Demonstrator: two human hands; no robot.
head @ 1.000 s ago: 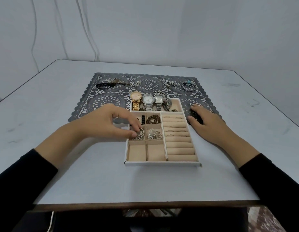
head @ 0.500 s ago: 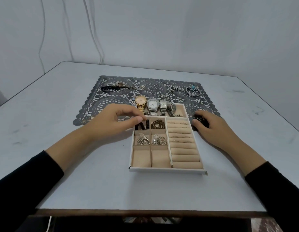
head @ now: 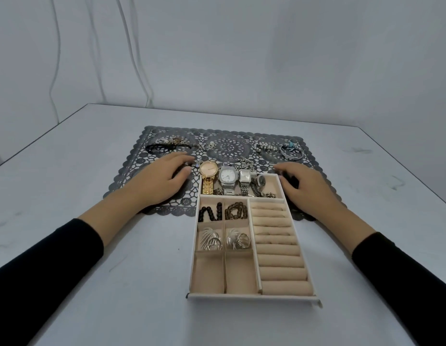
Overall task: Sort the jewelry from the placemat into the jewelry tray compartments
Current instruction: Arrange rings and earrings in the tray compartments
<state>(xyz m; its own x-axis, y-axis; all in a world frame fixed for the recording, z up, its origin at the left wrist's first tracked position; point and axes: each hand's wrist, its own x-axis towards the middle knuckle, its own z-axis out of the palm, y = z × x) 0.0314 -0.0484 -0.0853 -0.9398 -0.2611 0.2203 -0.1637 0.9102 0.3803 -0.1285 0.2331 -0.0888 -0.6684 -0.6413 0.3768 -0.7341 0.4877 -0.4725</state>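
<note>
— Since a second ago my left hand has come off the ring compartment and gone to the placemat, just beside the far left corner of the jewelry tray.
— Gripping anything?
— No. Its fingers lie loosely spread, palm down, tips close to a small pendant by the gold watch.
— And the right?
— My right hand has kept to the tray's far right corner, fingers curled round a dark piece; what it is I cannot tell.
— Where is the jewelry?
— Four watches sit in the far compartment, the gold one's head over its far rim. Black beads and brown beads fill the next two small compartments, silver rings the pair nearer me. On the mat's far edge I see a black bracelet at the left, a pearl bracelet and a turquoise bangle at the right. A chain lies just beyond the watches. The tray straddles the mat's near edge, on the table.
</note>
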